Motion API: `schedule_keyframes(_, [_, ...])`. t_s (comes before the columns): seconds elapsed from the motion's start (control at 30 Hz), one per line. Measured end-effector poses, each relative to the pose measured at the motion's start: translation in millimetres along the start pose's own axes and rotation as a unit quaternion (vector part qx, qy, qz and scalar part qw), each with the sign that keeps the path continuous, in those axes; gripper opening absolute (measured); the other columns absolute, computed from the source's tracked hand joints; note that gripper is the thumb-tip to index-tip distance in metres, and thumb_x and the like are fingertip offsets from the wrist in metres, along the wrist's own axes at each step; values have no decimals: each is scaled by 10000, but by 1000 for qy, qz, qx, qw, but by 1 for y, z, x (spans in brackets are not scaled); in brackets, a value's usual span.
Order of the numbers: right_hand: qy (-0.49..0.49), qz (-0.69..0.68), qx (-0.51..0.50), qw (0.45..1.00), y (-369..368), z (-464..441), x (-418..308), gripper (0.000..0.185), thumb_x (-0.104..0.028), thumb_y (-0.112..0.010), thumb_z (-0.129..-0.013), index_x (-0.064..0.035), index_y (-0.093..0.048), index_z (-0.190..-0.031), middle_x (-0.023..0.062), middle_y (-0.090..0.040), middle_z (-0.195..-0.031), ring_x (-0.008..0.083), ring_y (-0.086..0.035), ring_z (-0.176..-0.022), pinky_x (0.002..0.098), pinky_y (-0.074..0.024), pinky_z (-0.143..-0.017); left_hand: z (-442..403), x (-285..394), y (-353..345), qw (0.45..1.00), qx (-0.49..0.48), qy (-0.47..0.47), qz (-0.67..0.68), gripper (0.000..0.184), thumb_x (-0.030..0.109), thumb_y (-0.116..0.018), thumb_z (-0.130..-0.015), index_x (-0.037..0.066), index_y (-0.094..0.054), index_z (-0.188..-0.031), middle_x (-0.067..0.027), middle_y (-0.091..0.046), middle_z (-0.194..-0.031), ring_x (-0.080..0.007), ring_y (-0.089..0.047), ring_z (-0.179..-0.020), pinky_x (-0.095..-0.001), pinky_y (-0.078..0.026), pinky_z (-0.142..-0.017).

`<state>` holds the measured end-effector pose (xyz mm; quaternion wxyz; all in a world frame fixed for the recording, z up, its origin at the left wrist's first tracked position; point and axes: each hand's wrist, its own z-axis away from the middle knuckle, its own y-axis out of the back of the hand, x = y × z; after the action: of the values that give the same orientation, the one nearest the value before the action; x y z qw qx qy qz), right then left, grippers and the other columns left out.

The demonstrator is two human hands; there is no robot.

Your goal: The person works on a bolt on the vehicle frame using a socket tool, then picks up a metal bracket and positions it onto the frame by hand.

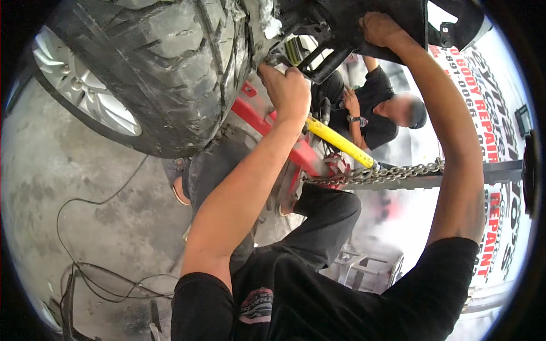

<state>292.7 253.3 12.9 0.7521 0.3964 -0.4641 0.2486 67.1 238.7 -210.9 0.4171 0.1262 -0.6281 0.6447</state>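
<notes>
My left hand [287, 94] is raised beside the inner side of a large off-road tire [165, 62]. Its fingers are curled round something at the end of a black slotted bracket [327, 65]; what they grip is mostly hidden. Higher up and to the right, my right hand [380, 29] is closed against a broad black metal vehicle part [406, 20]. Whatever lies inside its fingers cannot be made out. The tire is mounted on a silver wheel [85, 85].
Below my hands are a red metal frame [256, 116], a yellow cylinder [341, 141] and a chain [392, 172]. Another person [378, 111] in a dark shirt and cap is beyond the bracket. A black cable [108, 202] trails over the concrete floor [131, 227].
</notes>
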Motion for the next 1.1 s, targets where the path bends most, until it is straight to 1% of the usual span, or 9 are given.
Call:
schedule_keyframes(0.1, [-53,27,-1,998,1,6,-10,290,-176,-535,-921,-20,-714,-1088,255,-689,-1132,399,-684,-1066,475,-544,-952,1,-4,-1,1000,6,-3,-13,496,11,-484,-836,-180,-392,-1285,-388,-460,-1312,-514,-425,-1279,-532,-300,-1133])
schedule_keyframes(0.2, [-9,13,28,999,5,7,-14,303,-191,-529,-931,-14,-695,-1112,264,-684,-1133,409,-684,-1061,495,-561,-905,2,0,-1,999,0,-6,-48,498,19,-495,-837,-189,-391,-1277,-392,-459,-1306,-520,-423,-1271,-544,-293,-1131])
schedule_keyframes(0.27, [-87,-4,-2,996,7,11,-21,287,-148,-542,-943,-57,-718,-1149,224,-712,-1126,397,-703,-1052,491,-573,-905,3,-2,0,997,-4,-9,-77,501,25,-502,-838,-192,-391,-1275,-395,-457,-1307,-521,-422,-1267,-551,-289,-1131])
schedule_keyframes(0.33, [-79,-18,35,996,19,11,-14,288,-192,-532,-976,-54,-713,-1152,227,-708,-1124,401,-698,-1053,499,-569,-903,3,-1,0,997,-3,-26,-79,507,32,-509,-839,-189,-387,-1280,-395,-451,-1305,-518,-417,-1264,-561,-280,-1129])
schedule_keyframes(0.43, [-84,-77,-5,993,24,13,-16,309,-246,-518,-1006,-55,-716,-1145,233,-711,-1109,408,-696,-1050,506,-568,-903,3,-5,-2,997,2,-41,-73,504,41,-511,-836,-188,-391,-1269,-398,-446,-1300,-519,-413,-1259,-560,-283,-1126])
schedule_keyframes(0.53, [-82,-63,6,995,14,12,-16,352,-335,-602,-954,-33,-703,-1104,253,-689,-1082,423,-684,-1038,502,-564,-875,5,-3,1,998,-5,-27,-65,490,45,-504,-838,-189,-394,-1254,-398,-447,-1294,-521,-410,-1258,-559,-285,-1125])
schedule_keyframes(0.93, [70,77,14,995,3,-3,-10,199,-73,-576,-897,-10,-689,-1047,222,-698,-1049,381,-699,-1009,466,-578,-875,7,0,-2,995,-4,-12,-102,479,52,-481,-844,-179,-386,-1253,-396,-446,-1287,-527,-400,-1253,-572,-278,-1115])
schedule_keyframes(1.03, [89,125,41,987,-20,-9,4,180,-33,-581,-886,-1,-679,-1033,225,-697,-1056,385,-696,-1023,466,-575,-885,4,-4,-1,994,-8,-2,-109,497,55,-479,-846,-180,-376,-1273,-397,-442,-1297,-527,-397,-1260,-572,-274,-1120])
schedule_keyframes(1.1, [59,58,113,990,-22,-4,9,180,-6,-603,-857,10,-670,-1024,242,-693,-1073,408,-690,-1031,475,-573,-886,5,-7,-5,995,-11,3,-103,504,56,-478,-847,-181,-372,-1280,-397,-441,-1300,-527,-397,-1259,-572,-272,-1122])
